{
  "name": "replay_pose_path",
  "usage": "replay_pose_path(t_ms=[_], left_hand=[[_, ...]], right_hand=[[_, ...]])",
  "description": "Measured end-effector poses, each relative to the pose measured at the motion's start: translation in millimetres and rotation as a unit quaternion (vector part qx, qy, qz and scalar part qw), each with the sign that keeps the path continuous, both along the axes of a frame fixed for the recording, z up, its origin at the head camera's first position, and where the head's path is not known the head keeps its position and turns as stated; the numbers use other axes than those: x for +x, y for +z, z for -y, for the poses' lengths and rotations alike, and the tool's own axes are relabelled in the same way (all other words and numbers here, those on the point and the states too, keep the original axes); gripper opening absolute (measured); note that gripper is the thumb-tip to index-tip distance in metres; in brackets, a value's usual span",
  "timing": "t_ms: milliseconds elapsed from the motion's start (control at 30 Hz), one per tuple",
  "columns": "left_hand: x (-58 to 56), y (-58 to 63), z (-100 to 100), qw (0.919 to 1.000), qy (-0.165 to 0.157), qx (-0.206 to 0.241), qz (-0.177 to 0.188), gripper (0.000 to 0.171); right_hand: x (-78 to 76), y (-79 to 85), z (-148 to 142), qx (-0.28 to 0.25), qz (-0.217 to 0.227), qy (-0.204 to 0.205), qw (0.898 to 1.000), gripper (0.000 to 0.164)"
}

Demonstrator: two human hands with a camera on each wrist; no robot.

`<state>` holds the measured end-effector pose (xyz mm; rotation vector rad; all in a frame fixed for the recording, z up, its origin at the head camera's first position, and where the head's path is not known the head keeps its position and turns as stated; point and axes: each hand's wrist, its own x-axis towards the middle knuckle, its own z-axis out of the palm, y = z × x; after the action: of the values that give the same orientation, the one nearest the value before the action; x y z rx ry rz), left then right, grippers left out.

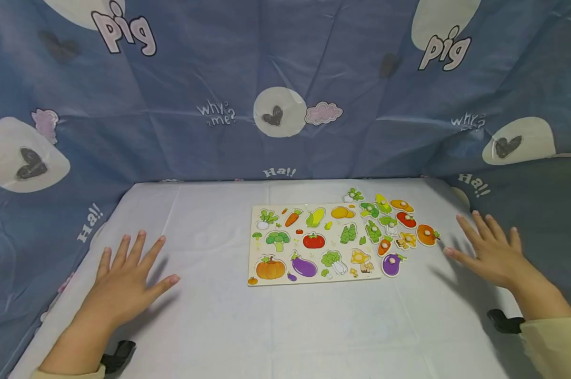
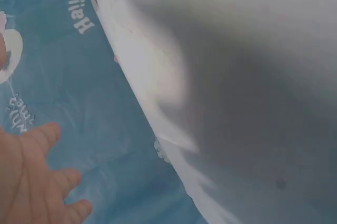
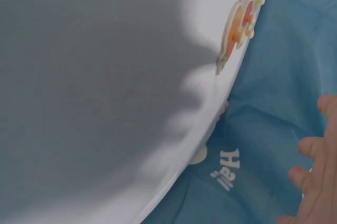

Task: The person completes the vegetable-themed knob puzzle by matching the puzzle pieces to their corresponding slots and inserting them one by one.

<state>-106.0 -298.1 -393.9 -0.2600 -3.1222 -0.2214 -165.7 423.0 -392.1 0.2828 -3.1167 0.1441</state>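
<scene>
Head view: we see both hands spread wide above the table (image 1: 209, 321), fingers straight and well apart, holding nothing. Left hand (image 1: 117, 295) has its fingers pointing forward, thumb toward the middle; right hand (image 1: 500, 258) mirrors it. Between the two sets of fingers, we have the vegetable board (image 1: 331, 239), well off from the left fingertips, nearer the right ones, vegetable pictures across its face.

Loose knobbed pieces cluster between the board's right edge and the right fingers. We log the pumpkin piece (image 1: 426, 235) as nearest the right thumb, just beside but apart. Farther from that thumb: mushroom piece (image 1: 401, 243), tomato piece (image 1: 403, 223); eggplant piece (image 1: 389, 267) lies nearer the person. Carrot, corn, broccoli and others sit in the same bunch; we can't tell whether any overlap the board.

Black bands (image 1: 503, 322) sit behind the fingers at both wrists. Blue printed cloth (image 1: 171, 147) hangs beyond all fingertips. Wrist views: we get part of each hand, fingers splayed, shadows on the table beside them.
</scene>
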Motion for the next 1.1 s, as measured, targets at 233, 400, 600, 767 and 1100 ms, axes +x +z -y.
replay_pose_path(t_ms=[233,400,600,767,1100], left_hand=[[-4.5,-1.0,-13,0.9999,-0.014,0.010,0.000,0.092],[-8.5,-1.7,-27,0.9995,-0.022,0.023,0.006,0.092],[-13.4,0.0,-42,0.9986,-0.036,0.037,0.008,0.092],[-17.9,-3.5,-52,0.9974,-0.052,0.050,0.006,0.090],[-24.3,-4.8,-76,0.9942,-0.084,0.066,0.011,0.082]], right_hand=[[-6.9,3.2,14,-0.015,0.012,0.007,1.000,0.092],[-9.6,3.2,21,-0.029,0.006,0.014,0.999,0.090],[-13.6,2.7,26,-0.050,0.016,0.018,0.998,0.089],[-17.8,1.9,29,-0.068,0.027,0.017,0.997,0.086],[-26.1,0.4,30,-0.103,0.044,0.033,0.993,0.080]])
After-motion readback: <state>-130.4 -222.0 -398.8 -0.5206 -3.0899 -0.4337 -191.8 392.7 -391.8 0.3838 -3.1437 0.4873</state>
